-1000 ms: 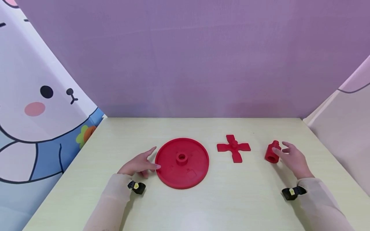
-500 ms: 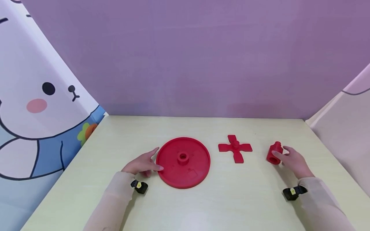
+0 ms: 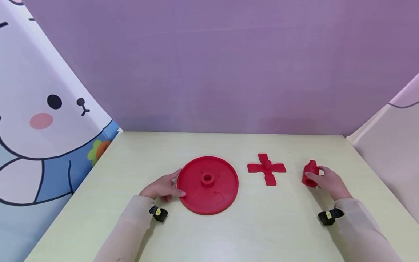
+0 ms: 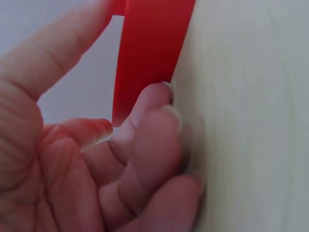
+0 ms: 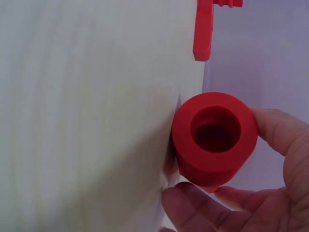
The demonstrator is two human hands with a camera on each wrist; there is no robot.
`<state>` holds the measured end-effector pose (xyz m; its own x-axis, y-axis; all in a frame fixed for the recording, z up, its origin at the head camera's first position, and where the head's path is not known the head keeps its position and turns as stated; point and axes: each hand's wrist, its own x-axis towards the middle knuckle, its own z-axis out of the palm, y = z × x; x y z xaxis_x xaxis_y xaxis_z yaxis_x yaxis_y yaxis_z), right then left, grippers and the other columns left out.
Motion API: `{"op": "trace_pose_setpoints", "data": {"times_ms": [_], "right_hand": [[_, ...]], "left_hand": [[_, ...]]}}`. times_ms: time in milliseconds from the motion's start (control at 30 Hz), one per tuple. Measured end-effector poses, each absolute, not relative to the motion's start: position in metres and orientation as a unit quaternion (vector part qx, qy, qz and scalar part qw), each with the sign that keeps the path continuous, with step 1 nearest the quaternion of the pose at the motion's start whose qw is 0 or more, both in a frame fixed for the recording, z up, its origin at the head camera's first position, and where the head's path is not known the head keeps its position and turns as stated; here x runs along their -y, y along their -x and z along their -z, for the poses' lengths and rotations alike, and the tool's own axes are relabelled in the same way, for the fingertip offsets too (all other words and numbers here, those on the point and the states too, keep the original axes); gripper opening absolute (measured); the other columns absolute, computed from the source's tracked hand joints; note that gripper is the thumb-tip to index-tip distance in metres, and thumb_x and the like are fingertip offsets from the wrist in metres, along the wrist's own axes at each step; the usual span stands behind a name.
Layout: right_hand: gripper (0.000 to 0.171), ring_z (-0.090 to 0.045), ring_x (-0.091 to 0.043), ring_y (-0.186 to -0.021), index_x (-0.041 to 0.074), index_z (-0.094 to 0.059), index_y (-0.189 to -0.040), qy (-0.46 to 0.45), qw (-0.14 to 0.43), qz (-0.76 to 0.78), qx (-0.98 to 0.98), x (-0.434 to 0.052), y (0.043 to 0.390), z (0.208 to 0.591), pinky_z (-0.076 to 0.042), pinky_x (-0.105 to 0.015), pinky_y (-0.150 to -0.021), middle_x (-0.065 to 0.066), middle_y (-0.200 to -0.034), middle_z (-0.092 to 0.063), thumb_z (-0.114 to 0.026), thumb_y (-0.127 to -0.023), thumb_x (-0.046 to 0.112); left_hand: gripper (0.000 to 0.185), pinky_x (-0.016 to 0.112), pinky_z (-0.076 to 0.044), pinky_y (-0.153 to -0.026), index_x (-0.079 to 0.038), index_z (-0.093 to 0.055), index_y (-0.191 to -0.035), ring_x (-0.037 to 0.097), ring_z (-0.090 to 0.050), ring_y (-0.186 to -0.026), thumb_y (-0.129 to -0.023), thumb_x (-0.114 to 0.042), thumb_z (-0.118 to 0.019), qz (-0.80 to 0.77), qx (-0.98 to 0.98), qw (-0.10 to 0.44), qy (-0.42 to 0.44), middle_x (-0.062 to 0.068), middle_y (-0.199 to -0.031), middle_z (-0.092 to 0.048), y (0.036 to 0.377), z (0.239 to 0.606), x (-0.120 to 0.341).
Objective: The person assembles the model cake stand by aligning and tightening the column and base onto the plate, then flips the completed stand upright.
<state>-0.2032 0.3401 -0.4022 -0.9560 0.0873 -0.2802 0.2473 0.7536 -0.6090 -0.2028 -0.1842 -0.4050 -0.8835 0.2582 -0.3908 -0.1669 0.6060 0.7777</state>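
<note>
A round red disc (image 3: 222,180) with a raised rim and a hollow central hub lies flat on the table. My left hand (image 3: 162,187) grips its left edge, thumb over the rim. In the left wrist view the curled fingers (image 4: 154,145) reach the disc's side wall (image 4: 149,53) close to the tabletop. A red cylinder (image 3: 310,174) with a narrower knob at its far end lies on its side at the right. My right hand (image 3: 332,183) holds it between thumb and fingers. The right wrist view shows the open bore of the cylinder (image 5: 186,125) facing the camera.
Between disc and cylinder lies a flat red cross-shaped piece (image 3: 270,176) with a central stud. A pale wooden table (image 3: 262,225) carries everything. A purple backdrop (image 3: 229,72) rises behind, with a cartoon-printed cloth (image 3: 19,134) at the left and a pale cloth (image 3: 392,156) at the right.
Both hands have closed in: the left has moved right, its thumb farther over the disc's rim, and the right has taken hold of the cylinder, which has turned slightly. The view has shifted slightly.
</note>
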Motion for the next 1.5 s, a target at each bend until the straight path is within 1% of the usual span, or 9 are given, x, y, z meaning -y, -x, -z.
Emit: {"op": "trace_pose_setpoints", "data": {"times_ms": [167, 333, 567, 667, 800, 900, 1100, 1300, 1500], "right_hand": [[0.084, -0.04, -0.051, -0.111, -0.02, -0.021, -0.139, -0.083, 0.128, 0.324, -0.934, -0.337, 0.204, 0.401, -0.04, -0.059, -0.089, -0.04, -0.13, -0.035, -0.051, -0.095, 0.045], [0.078, -0.042, -0.05, -0.109, -0.018, -0.027, -0.138, -0.09, 0.13, 0.316, -0.935, -0.335, 0.206, 0.405, -0.043, -0.057, -0.086, -0.038, -0.127, -0.04, -0.059, -0.091, 0.036], [0.077, -0.042, -0.051, -0.11, -0.015, -0.03, -0.138, -0.095, 0.12, 0.32, -0.935, -0.332, 0.206, 0.406, -0.045, -0.056, -0.086, -0.037, -0.127, -0.04, -0.062, -0.09, 0.035], [0.076, -0.048, -0.045, -0.103, -0.016, -0.031, -0.138, -0.096, 0.109, 0.342, -0.928, -0.332, 0.204, 0.406, -0.049, -0.046, -0.079, -0.037, -0.125, -0.042, -0.062, -0.091, 0.036], [0.075, -0.058, -0.027, -0.083, -0.016, -0.033, -0.138, -0.093, 0.088, 0.375, -0.918, -0.333, 0.199, 0.406, -0.051, -0.03, -0.067, -0.036, -0.121, -0.046, -0.062, -0.092, 0.036], [0.075, -0.061, -0.019, -0.075, -0.014, -0.037, -0.137, -0.092, 0.072, 0.391, -0.913, -0.333, 0.196, 0.404, -0.05, -0.026, -0.065, -0.035, -0.122, -0.046, -0.062, -0.091, 0.04], [0.078, -0.063, -0.023, -0.081, -0.01, -0.039, -0.139, -0.091, 0.043, 0.419, -0.902, -0.327, 0.193, 0.398, -0.051, -0.025, -0.068, -0.034, -0.126, -0.046, -0.061, -0.091, 0.047], [0.073, -0.062, -0.025, -0.089, -0.01, -0.038, -0.14, -0.066, 0.021, 0.469, -0.88, -0.315, 0.189, 0.389, -0.054, -0.025, -0.071, -0.034, -0.127, -0.045, -0.062, -0.093, 0.039], [0.067, -0.063, -0.02, -0.087, -0.009, -0.041, -0.139, -0.037, 0.013, 0.487, -0.872, -0.301, 0.186, 0.381, -0.054, -0.024, -0.072, -0.028, -0.122, -0.05, -0.064, -0.092, 0.033]], "left_hand": [[0.093, 0.028, -0.041, -0.049, -0.017, -0.026, -0.153, 0.018, -0.046, -0.049, -0.076, -0.019, -0.079, -0.439, -0.865, 0.243, -0.033, 0.005, -0.061, -0.049, 0.204, 0.407, 0.185], [0.097, 0.028, -0.041, -0.049, -0.017, -0.025, -0.153, 0.018, -0.045, -0.049, -0.075, -0.018, -0.081, -0.431, -0.868, 0.245, -0.035, 0.005, -0.061, -0.049, 0.205, 0.406, 0.183], [0.1, 0.027, -0.04, -0.048, -0.016, -0.023, -0.153, 0.017, -0.044, -0.048, -0.073, -0.016, -0.082, -0.436, -0.863, 0.251, -0.043, 0.005, -0.061, -0.048, 0.204, 0.406, 0.183], [0.1, 0.027, -0.039, -0.048, -0.016, -0.023, -0.154, 0.017, -0.043, -0.048, -0.073, -0.016, -0.082, -0.441, -0.86, 0.254, -0.045, 0.004, -0.062, -0.047, 0.204, 0.406, 0.184], [0.101, 0.027, -0.039, -0.048, -0.014, -0.021, -0.154, 0.017, -0.043, -0.049, -0.073, -0.016, -0.082, -0.436, -0.862, 0.257, -0.043, 0.005, -0.064, -0.048, 0.204, 0.407, 0.185], [0.102, 0.027, -0.04, -0.049, -0.013, -0.02, -0.154, 0.017, -0.044, -0.05, -0.073, -0.017, -0.083, -0.436, -0.861, 0.257, -0.044, 0.005, -0.065, -0.048, 0.204, 0.408, 0.186], [0.102, 0.027, -0.039, -0.049, -0.014, -0.022, -0.154, 0.017, -0.042, -0.049, -0.072, -0.018, -0.083, -0.45, -0.854, 0.257, -0.051, 0.005, -0.062, -0.046, 0.203, 0.408, 0.186], [0.101, 0.027, -0.038, -0.049, -0.013, -0.02, -0.154, 0.017, -0.041, -0.048, -0.074, -0.017, -0.082, -0.454, -0.85, 0.258, -0.063, 0.004, -0.062, -0.045, 0.202, 0.407, 0.187], [0.102, 0.026, -0.037, -0.048, -0.013, -0.019, -0.154, 0.017, -0.04, -0.049, -0.073, -0.017, -0.082, -0.458, -0.848, 0.259, -0.064, 0.004, -0.062, -0.045, 0.203, 0.409, 0.187]]}}
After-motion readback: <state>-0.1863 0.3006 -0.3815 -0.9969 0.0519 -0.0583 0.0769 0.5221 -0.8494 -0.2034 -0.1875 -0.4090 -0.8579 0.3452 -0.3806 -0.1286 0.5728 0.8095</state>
